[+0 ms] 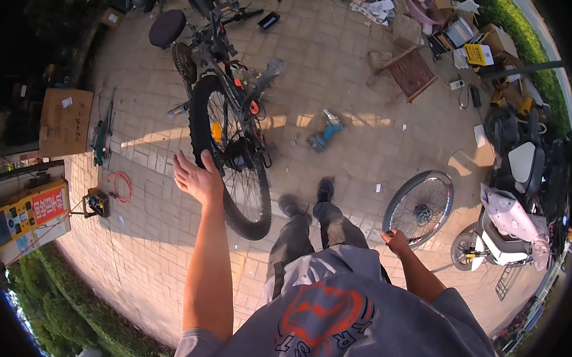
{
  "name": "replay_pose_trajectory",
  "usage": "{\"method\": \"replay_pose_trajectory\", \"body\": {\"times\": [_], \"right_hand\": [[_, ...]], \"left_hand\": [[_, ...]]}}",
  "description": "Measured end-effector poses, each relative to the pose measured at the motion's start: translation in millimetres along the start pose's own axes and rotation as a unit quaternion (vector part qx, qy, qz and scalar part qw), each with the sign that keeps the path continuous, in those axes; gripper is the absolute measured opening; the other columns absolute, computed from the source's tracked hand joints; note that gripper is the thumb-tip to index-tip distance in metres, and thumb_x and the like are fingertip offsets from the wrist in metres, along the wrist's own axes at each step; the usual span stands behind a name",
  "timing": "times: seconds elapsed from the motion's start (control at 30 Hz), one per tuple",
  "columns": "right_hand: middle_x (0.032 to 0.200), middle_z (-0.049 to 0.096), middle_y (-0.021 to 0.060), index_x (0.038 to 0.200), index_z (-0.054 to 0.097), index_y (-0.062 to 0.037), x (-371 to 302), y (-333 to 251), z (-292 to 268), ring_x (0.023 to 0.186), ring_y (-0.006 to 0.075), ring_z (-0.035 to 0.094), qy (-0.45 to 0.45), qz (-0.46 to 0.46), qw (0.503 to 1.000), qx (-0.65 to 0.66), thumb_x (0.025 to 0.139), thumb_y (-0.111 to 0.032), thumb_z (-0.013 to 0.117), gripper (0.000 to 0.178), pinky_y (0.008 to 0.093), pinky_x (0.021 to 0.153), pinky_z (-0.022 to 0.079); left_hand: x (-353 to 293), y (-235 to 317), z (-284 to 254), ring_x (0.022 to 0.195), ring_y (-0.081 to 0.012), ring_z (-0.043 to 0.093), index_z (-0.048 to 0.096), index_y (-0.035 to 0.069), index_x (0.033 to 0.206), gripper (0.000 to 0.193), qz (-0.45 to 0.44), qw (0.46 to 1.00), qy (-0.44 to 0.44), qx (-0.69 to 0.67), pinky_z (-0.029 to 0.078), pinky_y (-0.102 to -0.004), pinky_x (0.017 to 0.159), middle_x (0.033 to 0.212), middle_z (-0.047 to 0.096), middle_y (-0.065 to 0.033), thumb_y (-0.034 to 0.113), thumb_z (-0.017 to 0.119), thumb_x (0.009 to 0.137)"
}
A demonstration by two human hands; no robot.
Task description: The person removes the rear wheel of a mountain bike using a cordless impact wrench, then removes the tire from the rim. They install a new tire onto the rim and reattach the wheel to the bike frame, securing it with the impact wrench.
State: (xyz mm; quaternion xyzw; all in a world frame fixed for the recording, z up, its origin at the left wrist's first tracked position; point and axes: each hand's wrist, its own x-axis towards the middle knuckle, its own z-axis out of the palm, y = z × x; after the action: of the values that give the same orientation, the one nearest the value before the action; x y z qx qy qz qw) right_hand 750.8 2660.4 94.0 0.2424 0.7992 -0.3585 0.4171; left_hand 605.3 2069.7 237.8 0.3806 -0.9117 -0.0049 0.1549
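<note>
My left hand [198, 179] is stretched out with its fingers spread, holding nothing. It is nearest to the fat black tyre [199, 119] of a bicycle [209, 58] in front of me on the left. Whether it touches the tyre is unclear. Low on my right, my right hand [396, 241] is closed on the edge of a loose bicycle wheel [426, 213], which has a black tyre, a rim with red and white marks and a dark hub. Its fingertips are partly hidden. On the paving between bicycle and wheel lies a blue-and-grey cordless power tool [327, 131].
A small brown wooden stool [410, 74] stands ahead on the right. Beyond it are piled boxes [500, 42]. A white scooter [508, 249] is parked at far right. On the left are a cardboard box [66, 123], a red hose [121, 187] and a yellow-and-red machine [28, 213].
</note>
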Motion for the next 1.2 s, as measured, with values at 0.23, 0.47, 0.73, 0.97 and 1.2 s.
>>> {"method": "replay_pose_trajectory", "body": {"times": [0.23,0.47,0.73,0.97,1.2], "right_hand": [[0.094,0.069,0.0208,0.102,0.066,0.0062,-5.9,-48.9,3.3,0.09,0.0295,0.067,0.017,-0.069,0.996,-0.05,0.082,-0.043,0.066,0.053,0.0376,0.08,0.05],[0.102,0.068,0.0195,0.107,0.063,0.0027,-9.0,-143.5,14.5,0.096,0.0326,0.066,0.029,-0.141,0.981,-0.128,0.083,-0.036,0.069,0.046,0.0377,0.084,0.05],[0.098,0.068,0.0202,0.104,0.062,0.0021,74.9,-175.4,-21.4,0.094,0.0323,0.066,-0.074,-0.171,0.958,-0.219,0.081,-0.035,0.068,0.044,0.0385,0.081,0.05],[0.096,0.069,0.0193,0.107,0.064,0.0017,180.3,-149.5,-51.1,0.094,0.0336,0.065,-0.105,-0.162,0.937,-0.29,0.08,-0.037,0.07,0.047,0.0381,0.082,0.05],[0.095,0.069,0.0163,0.108,0.064,0.0003,311.9,-169.5,41.7,0.091,0.0324,0.066,-0.172,-0.218,0.905,-0.322,0.077,-0.03,0.073,0.044,0.0398,0.082,0.051]], "left_hand": [[-35.4,9.9,5.8,0.132,-0.0353,0.037,0.035,0.003,0.142,0.073,-0.05,0.994,-0.056,-0.085,0.028,-0.0484,0.108,0.142,0.042,-0.017,0.058,0.044,0.094],[-25.3,9.6,7.3,0.13,-0.0365,0.039,0.036,0.002,0.14,0.072,-0.036,0.992,-0.058,-0.108,0.031,-0.0498,0.105,0.139,0.044,-0.0187,0.057,0.044,0.094],[-58.0,-6.6,-10.9,0.128,-0.0402,0.039,0.039,-0.002,0.138,0.062,-0.09,0.973,-0.001,-0.212,0.03,-0.0482,0.106,0.135,0.045,-0.023,0.044,0.047,0.097],[-69.3,9.1,14.4,0.118,-0.0314,0.051,0.038,0.003,0.142,0.064,-0.184,0.962,-0.024,-0.202,0.04,-0.0373,0.099,0.13,0.052,-0.0199,0.049,0.045,0.098],[-82.8,0.8,14.9,0.122,-0.0296,0.049,0.036,0.004,0.143,0.06,-0.152,0.961,0.033,-0.229,0.036,-0.0381,0.104,0.136,0.048,-0.0201,0.047,0.036,0.102]]}}
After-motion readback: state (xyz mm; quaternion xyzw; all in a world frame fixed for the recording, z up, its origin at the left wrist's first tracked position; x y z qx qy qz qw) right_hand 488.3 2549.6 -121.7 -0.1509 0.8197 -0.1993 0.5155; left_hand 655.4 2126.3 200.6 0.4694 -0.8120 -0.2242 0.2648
